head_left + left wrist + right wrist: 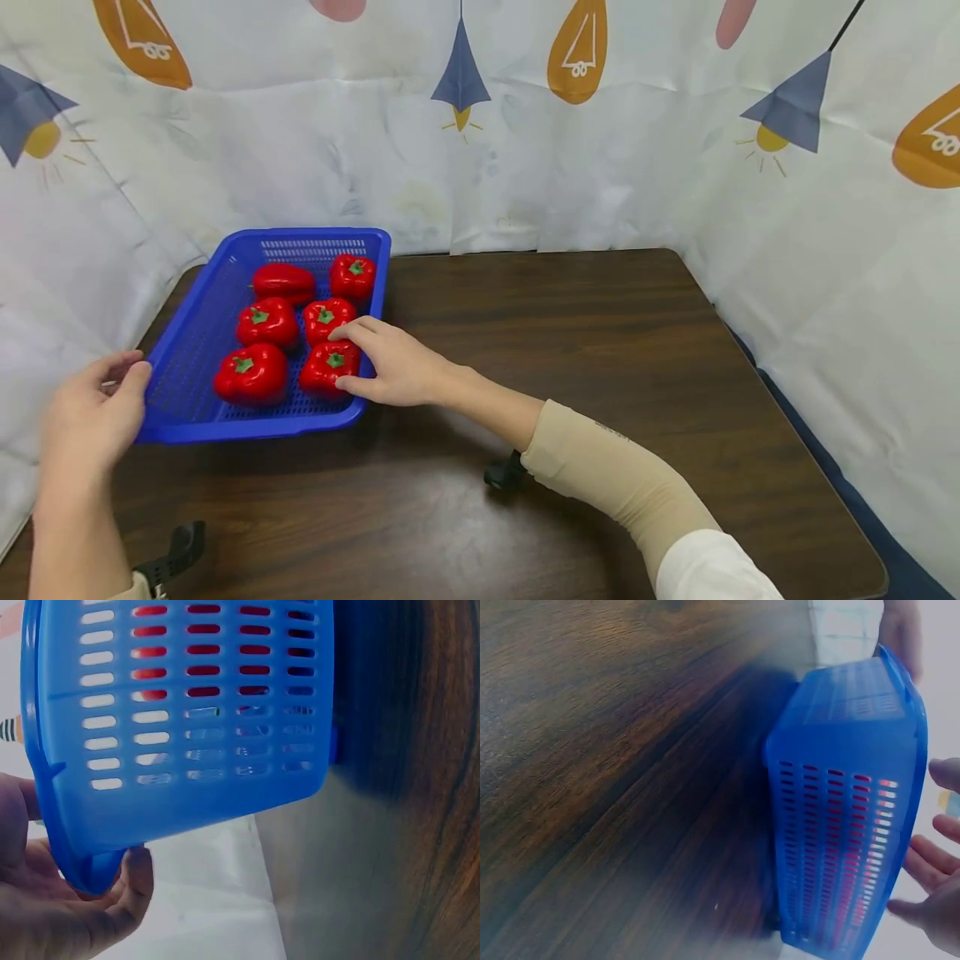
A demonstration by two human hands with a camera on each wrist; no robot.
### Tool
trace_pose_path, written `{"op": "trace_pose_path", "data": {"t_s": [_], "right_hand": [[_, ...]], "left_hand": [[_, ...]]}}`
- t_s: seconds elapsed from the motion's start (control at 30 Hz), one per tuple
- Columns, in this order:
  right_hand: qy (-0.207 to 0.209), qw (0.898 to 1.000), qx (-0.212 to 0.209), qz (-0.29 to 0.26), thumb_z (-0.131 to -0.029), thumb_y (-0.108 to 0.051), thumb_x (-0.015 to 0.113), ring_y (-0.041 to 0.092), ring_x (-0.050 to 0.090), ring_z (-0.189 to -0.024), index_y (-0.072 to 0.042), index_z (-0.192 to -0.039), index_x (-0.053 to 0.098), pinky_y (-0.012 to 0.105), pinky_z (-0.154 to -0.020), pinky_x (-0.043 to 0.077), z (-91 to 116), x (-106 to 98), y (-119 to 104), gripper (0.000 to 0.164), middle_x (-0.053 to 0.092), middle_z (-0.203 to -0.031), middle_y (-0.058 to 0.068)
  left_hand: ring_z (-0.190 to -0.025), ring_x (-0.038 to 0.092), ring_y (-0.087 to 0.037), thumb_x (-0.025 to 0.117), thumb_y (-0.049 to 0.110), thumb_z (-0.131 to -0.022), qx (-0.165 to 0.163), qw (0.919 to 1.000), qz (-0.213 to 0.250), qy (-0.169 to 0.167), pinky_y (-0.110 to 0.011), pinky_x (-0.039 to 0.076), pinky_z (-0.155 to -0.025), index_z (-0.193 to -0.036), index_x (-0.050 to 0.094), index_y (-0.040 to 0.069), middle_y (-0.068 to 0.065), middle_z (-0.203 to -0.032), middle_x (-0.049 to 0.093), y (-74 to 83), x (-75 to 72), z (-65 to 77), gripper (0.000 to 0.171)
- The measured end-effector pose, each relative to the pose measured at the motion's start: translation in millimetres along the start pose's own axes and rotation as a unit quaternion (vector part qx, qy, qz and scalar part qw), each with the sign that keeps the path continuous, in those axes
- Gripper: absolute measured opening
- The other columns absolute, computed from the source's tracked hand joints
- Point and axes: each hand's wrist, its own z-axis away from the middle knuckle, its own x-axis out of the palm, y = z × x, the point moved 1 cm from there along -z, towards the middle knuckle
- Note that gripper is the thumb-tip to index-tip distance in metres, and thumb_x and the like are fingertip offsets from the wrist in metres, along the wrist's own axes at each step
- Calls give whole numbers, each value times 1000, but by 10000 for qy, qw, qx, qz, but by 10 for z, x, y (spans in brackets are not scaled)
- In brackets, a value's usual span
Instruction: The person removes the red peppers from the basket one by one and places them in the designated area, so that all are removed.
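Observation:
A blue plastic basket (191, 333) stands at the table's left, holding several red bell peppers with green stems. My left hand (97, 408) grips its front left rim, fingers curled round the edge (90, 874). Reaching over the right rim, my right hand (401, 362) is spread above the front right bell pepper (322, 371). From the head view, its thumb and fingers lie to either side of that pepper. The right wrist view shows thumb and fingers apart near the rim (915, 750), with no pepper visible between them. Whether they touch the pepper is unclear.
The dark wooden table (570, 333) extends right and forward of the basket. A patterned white curtain (600, 183) hangs behind and along both sides. Black straps (183, 550) stick out by both forearms.

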Motion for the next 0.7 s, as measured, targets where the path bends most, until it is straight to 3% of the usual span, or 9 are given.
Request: {"op": "trace_pose_path", "data": {"t_s": [0.03,0.1,0.17,0.23,0.33,0.43,0.7], "right_hand": [[-103,9999,83,91,-97,-31,70,11,49,-123,-8,-143,53,23,-105,39,-4,10,-3,54,55,-137,6],[-294,9989,241,283,-98,-34,69,10,48,-126,-10,-145,52,33,-110,36,-10,31,-9,55,55,-140,3],[-444,9974,388,412,-99,-37,68,7,46,-129,-13,-146,52,41,-113,33,-20,57,-16,56,54,-143,0],[-539,9962,474,486,-99,-39,67,7,45,-131,-14,-147,51,48,-115,30,-39,82,-33,56,53,-144,-2],[-631,9943,498,701,-99,-42,66,7,44,-133,-16,-148,51,50,-114,31,-82,118,-62,58,52,-146,-2],[-653,9916,535,985,-98,-43,67,9,45,-132,-17,-148,50,47,-111,35,-129,141,-88,59,51,-146,-1],[-604,9831,957,1436,-93,-44,72,12,50,-127,-18,-146,54,40,-99,45,-243,159,-109,62,55,-140,-1]], "left_hand": [[-100,54,-36,41,32,-108,29,10000,-14,-69,-27,33,-66,-147,48,-8,-38,-134,52,-10,1,-11,56],[-101,54,-39,40,32,-108,35,9998,29,-205,-27,33,-66,-146,48,-9,-40,-133,53,-24,6,-30,56],[-90,54,-25,41,31,-108,-12,9997,123,-223,-27,34,-67,-145,50,-9,-39,-130,55,-41,10,-43,55],[-82,53,-12,42,29,-108,-62,9994,250,-249,-24,37,-65,-143,52,-10,-31,-113,64,-75,5,-51,53],[-70,49,3,44,25,-108,-162,9977,566,-322,-19,43,-59,-141,51,-12,-3,-88,65,-143,-9,-60,51],[-64,53,4,47,26,-108,-219,9951,846,-456,-18,48,-55,-142,48,-14,22,-80,53,-209,-25,-81,53],[-70,59,2,51,32,-108,-282,9837,1455,-1020,-20,51,-59,-147,43,-12,34,-85,52,-321,-54,-174,60]]}}
